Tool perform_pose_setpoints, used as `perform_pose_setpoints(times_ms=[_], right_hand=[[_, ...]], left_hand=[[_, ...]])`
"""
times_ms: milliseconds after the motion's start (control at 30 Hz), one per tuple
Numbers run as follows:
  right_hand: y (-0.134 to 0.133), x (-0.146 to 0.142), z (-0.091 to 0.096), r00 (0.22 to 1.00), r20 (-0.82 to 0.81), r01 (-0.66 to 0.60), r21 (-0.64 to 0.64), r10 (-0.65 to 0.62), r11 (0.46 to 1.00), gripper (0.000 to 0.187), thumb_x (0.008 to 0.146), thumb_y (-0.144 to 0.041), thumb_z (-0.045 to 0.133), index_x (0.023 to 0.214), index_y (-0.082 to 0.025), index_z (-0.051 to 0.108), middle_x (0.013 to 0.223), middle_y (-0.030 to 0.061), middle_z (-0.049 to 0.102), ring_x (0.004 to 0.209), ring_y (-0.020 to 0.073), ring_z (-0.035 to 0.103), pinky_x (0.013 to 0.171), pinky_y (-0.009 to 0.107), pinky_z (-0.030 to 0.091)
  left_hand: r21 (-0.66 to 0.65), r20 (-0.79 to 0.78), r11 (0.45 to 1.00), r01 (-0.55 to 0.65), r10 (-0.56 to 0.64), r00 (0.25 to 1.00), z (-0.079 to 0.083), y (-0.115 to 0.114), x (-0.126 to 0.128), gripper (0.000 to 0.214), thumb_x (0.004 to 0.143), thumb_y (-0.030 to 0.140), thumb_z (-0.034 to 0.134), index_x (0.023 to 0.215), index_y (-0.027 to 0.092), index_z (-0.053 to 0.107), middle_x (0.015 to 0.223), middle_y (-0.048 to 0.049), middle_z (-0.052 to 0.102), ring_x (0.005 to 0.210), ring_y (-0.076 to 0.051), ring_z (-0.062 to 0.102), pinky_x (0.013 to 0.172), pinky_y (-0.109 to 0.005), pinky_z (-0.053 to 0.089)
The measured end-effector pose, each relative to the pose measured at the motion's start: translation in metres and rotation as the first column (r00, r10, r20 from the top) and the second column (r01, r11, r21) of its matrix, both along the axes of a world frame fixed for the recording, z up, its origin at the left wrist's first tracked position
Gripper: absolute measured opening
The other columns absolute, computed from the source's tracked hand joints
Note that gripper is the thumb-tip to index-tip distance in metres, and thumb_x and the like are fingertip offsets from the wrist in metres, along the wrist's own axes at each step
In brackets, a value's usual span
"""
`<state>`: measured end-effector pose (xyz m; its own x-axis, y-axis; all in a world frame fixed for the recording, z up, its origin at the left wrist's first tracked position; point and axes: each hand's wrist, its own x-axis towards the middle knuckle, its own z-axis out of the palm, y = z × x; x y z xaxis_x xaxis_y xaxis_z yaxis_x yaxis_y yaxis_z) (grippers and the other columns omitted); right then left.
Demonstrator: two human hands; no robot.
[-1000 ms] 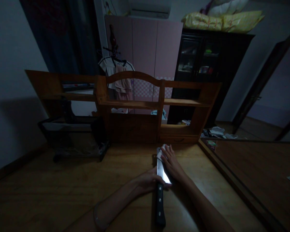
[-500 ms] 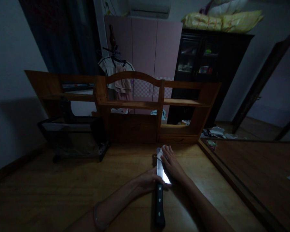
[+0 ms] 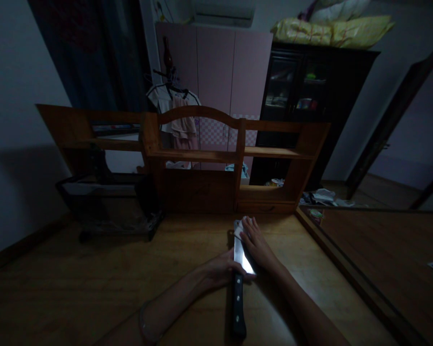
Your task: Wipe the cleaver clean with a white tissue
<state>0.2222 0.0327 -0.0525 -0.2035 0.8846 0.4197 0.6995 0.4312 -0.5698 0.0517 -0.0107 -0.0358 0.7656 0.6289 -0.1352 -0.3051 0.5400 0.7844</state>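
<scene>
A cleaver-like kitchen knife (image 3: 238,253) with a broad shiny blade and a black riveted handle is over the wooden desk top, its handle toward me. My left hand (image 3: 222,268) is closed round the blade just ahead of the handle, thumb on top and fingers beneath. On the far part of the blade lies my right hand (image 3: 257,245), its fingers over a white cloth or tissue (image 3: 239,229) pressed to the metal. The hand hides most of that cloth. Light glares off the blade near the handle.
A wooden shelf unit (image 3: 202,156) stands along the back of the desk (image 3: 130,269). At the left is a dark-framed box-like object (image 3: 110,206). The desk's raised edge (image 3: 342,264) runs along the right. The room is dim.
Almost nothing differs. Both hands and the knife stay in nearly the same place.
</scene>
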Motion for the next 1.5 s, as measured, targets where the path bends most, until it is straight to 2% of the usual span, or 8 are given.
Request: perform_pose_setpoints(times_ms=[400,667,900,1067,1333,1500], right_hand=[[0.004,0.002,-0.005,1.000,0.002,0.001,0.017,-0.002,1.000,0.056,0.094,-0.048,0.032,0.143,-0.021,0.028,0.152,0.0055,0.019,0.140,0.0235,0.000,0.113,0.051,0.015],[0.003,0.001,-0.003,1.000,0.006,0.005,0.001,-0.005,1.000,0.057,0.094,-0.049,0.032,0.142,-0.018,0.030,0.151,0.0065,0.020,0.140,0.0241,0.000,0.114,0.050,0.014],[0.004,0.002,-0.006,1.000,-0.007,0.009,-0.004,-0.009,1.000,0.058,0.093,-0.050,0.033,0.142,-0.019,0.030,0.151,0.0065,0.019,0.140,0.0240,0.001,0.114,0.051,0.014],[0.003,0.001,-0.004,1.000,-0.003,0.010,-0.016,-0.010,1.000,0.058,0.093,-0.050,0.032,0.142,-0.019,0.031,0.151,0.0060,0.020,0.140,0.0230,-0.001,0.114,0.049,0.014],[0.007,0.003,-0.011,0.998,-0.056,0.028,-0.006,-0.029,1.000,0.058,0.093,-0.047,0.036,0.144,-0.020,0.027,0.150,0.0072,0.026,0.141,0.0248,0.006,0.113,0.050,0.017],[0.008,0.004,-0.009,0.999,-0.045,0.028,0.023,-0.027,0.999,0.050,0.093,-0.041,0.035,0.138,-0.018,0.040,0.147,0.0083,0.034,0.140,0.0248,0.013,0.113,0.049,0.019]], left_hand=[[0.018,0.022,0.999,0.044,-0.044,0.999,0.000,0.001,-0.001,0.079,0.059,-0.003,0.063,0.129,0.023,0.038,0.108,-0.0100,0.060,0.085,-0.022,0.066,0.080,-0.037,0.048],[0.011,0.015,1.000,0.013,-0.013,1.000,-0.003,0.001,0.000,0.072,0.057,-0.003,0.064,0.123,0.020,0.045,0.106,-0.0093,0.060,0.087,-0.022,0.065,0.083,-0.039,0.048],[0.020,0.012,0.999,0.037,-0.037,0.999,-0.002,0.001,0.000,0.073,0.058,-0.002,0.063,0.125,0.021,0.043,0.107,-0.0095,0.060,0.087,-0.023,0.065,0.080,-0.037,0.049],[0.026,0.037,0.999,0.019,-0.020,0.999,-0.003,0.001,0.001,0.070,0.057,-0.004,0.063,0.121,0.019,0.047,0.108,-0.0089,0.060,0.090,-0.021,0.063,0.084,-0.039,0.048],[0.021,0.020,0.999,0.035,-0.035,0.999,-0.006,0.004,0.001,0.074,0.056,-0.002,0.064,0.124,0.020,0.043,0.104,-0.0091,0.060,0.085,-0.023,0.065,0.081,-0.039,0.049],[-0.006,0.009,1.000,0.014,-0.014,1.000,-0.002,0.002,-0.001,0.071,0.055,-0.002,0.065,0.120,0.019,0.046,0.104,-0.0088,0.059,0.087,-0.022,0.065,0.084,-0.041,0.049]])
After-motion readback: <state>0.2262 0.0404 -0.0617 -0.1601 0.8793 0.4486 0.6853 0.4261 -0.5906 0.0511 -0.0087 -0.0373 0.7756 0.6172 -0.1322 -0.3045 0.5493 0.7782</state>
